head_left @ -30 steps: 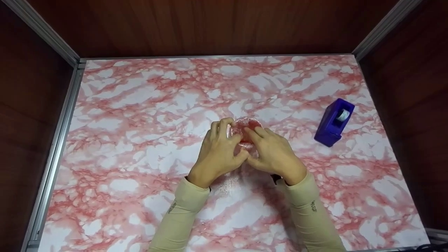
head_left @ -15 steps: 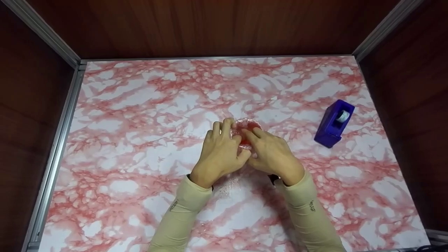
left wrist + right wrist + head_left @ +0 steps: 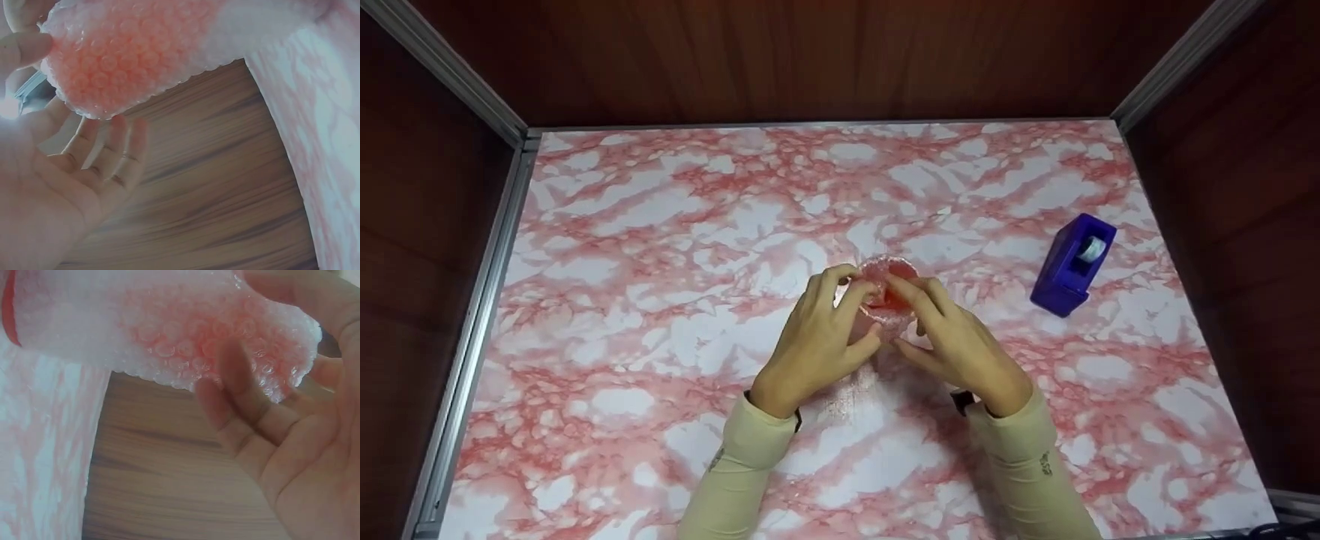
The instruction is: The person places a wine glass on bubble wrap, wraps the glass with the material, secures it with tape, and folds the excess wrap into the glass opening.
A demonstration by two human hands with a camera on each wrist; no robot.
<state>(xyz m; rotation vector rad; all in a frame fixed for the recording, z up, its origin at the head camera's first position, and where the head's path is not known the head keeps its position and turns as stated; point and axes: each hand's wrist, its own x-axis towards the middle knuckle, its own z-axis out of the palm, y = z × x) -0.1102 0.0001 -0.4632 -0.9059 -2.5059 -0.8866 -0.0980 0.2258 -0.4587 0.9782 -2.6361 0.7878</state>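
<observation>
A roll of clear bubble wrap (image 3: pixel 894 324) stands upright at the middle of the table, wrapped round a red object (image 3: pixel 903 271). What kind of object this is cannot be made out through the wrap. My left hand (image 3: pixel 814 341) holds the wrap's upper edge from the left, index finger over the rim and thumb at the near side. From the right, my right hand (image 3: pixel 971 349) has its index finger at the top opening and its thumb near the front. Close up, the bubbles (image 3: pixel 135 56) show in the left wrist view; the other left fingers spread below the edge.
A purple tape dispenser (image 3: pixel 1069 266) with a roll of tape stands to the right on the red-and-white marbled table (image 3: pixel 660 225). Brown wood-grain panels (image 3: pixel 825 60) and metal rails (image 3: pixel 472 322) bound the table at the back and sides.
Both wrists have moved outward, and the hands are farther apart around the wrap. The fingers have loosened a little, so more of the top opening shows. The tape dispenser stays in its place.
</observation>
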